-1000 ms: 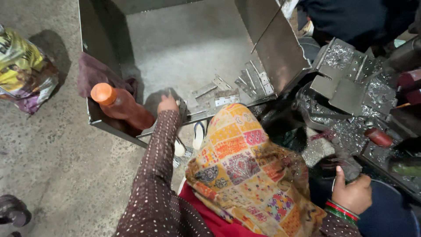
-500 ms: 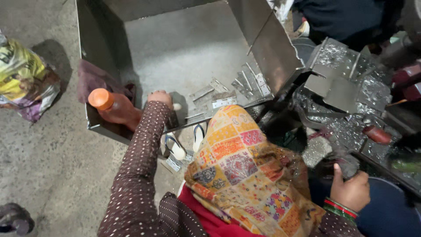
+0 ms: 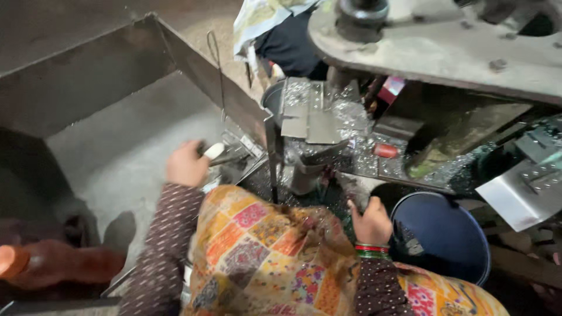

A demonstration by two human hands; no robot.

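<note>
Concrete floor carries a big metal tray (image 3: 117,88) at ten o'clock; the left hand (image 3: 186,165) grasps small metal pieces (image 3: 225,155) inside. At five o'clock, the right hand (image 3: 370,221) clenches a dark metal piece (image 3: 353,190) beside a blue bucket (image 3: 445,234).

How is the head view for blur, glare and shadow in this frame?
Head view: motion blur smears the left hand and the orange-capped bottle at lower left; bright glints flare off the silvery metal pieces in the middle; the right hand is sharper; the dark blue round bucket sits in shadow.
</note>
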